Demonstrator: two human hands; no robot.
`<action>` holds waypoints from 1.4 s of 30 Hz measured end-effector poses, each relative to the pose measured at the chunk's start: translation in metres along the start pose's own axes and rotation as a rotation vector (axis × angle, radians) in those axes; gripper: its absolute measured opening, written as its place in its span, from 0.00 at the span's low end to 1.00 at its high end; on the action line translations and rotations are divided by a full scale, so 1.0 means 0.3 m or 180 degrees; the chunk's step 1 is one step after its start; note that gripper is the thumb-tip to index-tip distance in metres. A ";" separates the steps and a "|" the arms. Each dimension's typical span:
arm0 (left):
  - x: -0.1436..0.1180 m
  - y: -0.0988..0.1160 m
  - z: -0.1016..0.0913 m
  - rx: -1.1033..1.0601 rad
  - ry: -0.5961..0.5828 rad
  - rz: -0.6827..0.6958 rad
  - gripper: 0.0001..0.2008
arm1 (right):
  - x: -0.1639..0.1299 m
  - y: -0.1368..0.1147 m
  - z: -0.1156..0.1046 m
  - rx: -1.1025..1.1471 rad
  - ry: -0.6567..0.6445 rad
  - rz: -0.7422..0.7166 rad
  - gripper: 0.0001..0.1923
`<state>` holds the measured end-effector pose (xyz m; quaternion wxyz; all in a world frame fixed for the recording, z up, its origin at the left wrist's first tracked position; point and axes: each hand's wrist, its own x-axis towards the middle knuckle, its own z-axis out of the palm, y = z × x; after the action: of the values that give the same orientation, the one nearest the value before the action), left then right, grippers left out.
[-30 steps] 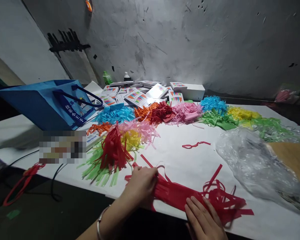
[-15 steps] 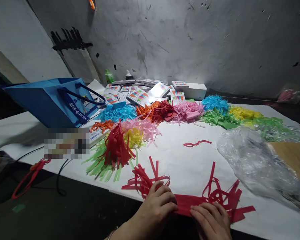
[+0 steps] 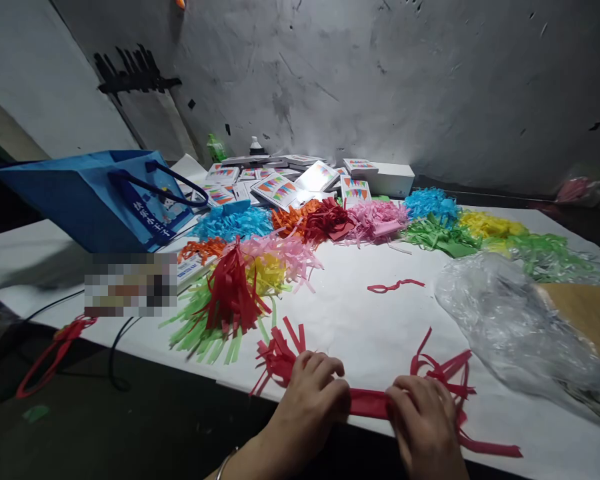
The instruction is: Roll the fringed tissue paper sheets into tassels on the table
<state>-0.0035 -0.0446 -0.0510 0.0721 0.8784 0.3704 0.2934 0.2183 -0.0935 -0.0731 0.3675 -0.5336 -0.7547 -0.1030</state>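
Observation:
A red tissue paper tassel (image 3: 369,404) stretches between my hands at the table's front edge, its uncut middle band narrow and its cut strips fanning out at both ends. My left hand (image 3: 316,393) is closed on the left part of the band. On the right part, the fingers of my right hand (image 3: 425,417) are curled round the paper; the thumbs are hidden. Beyond them lies a thin twisted red paper loop (image 3: 395,287). A finished-looking red tassel (image 3: 234,290) rests to the left on green, yellow and pink ones.
Fringed paper bundles in blue (image 3: 233,223), orange, pink (image 3: 377,220), green and yellow form an arc. Behind are several printed flat boxes (image 3: 277,190). A blue gift bag (image 3: 87,197) leans at left; a clear plastic bag (image 3: 510,327) lies at right. The white table's edge (image 3: 230,387) drops off in front.
The red paper's middle band has become narrower between my hands. Both hands have curled further over it, and the strips at each end have shifted.

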 end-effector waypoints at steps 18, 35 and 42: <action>-0.039 0.022 -0.040 -0.0836 -0.0276 -0.0303 0.07 | -0.098 -0.007 -0.011 0.0073 -0.0019 0.0143 0.07; -0.064 -0.004 0.018 -0.0537 0.0091 0.0574 0.09 | -0.096 -0.013 -0.054 0.0338 -0.0204 -0.0332 0.08; -0.051 0.070 0.000 -0.0516 -0.0153 -0.0461 0.06 | -0.087 -0.087 -0.014 -0.0012 0.0023 0.0611 0.07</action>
<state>0.0008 -0.0702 -0.0508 0.1728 0.8474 0.4060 0.2952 0.2013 -0.1254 -0.0812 0.3774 -0.6038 -0.6986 -0.0706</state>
